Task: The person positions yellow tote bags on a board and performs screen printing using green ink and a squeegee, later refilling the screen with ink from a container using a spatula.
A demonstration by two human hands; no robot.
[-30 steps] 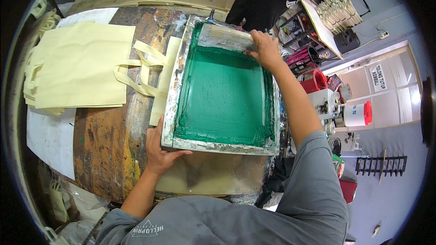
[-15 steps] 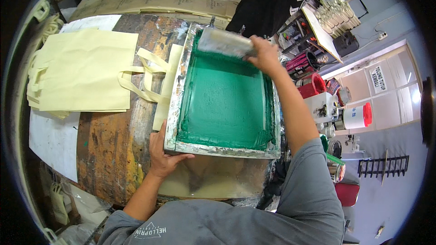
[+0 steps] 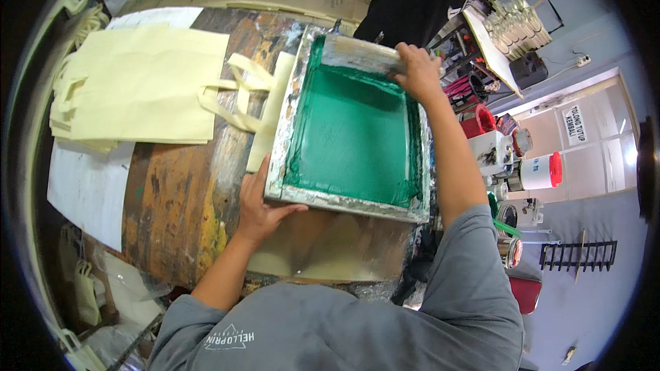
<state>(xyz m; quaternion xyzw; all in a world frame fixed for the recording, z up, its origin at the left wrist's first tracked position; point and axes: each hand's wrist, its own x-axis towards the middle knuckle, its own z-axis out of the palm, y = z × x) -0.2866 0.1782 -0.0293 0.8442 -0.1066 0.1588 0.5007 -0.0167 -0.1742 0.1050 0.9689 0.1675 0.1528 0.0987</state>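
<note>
Screen-printing frame [image 3: 350, 130], green-inked, is lying on the paint-stained desk [image 3: 172, 199]. Right hand [image 3: 417, 72] is closing its grip around the squeegee [image 3: 357, 53] at the frame's far end. Left hand [image 3: 258, 209] is pressing flat, fingers spread, on the near-left corner, beside stacked cream tote bags [image 3: 144, 86].

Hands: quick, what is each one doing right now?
Left hand: open, pressing the green-inked, metal-framed printing screen.
Right hand: closed on the wide squeegee.

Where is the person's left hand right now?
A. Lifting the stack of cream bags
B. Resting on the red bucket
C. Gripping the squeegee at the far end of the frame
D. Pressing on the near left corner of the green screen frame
D: the left hand lies flat against the near left corner of the screen frame, while the right hand holds the squeegee at the far end.
</note>
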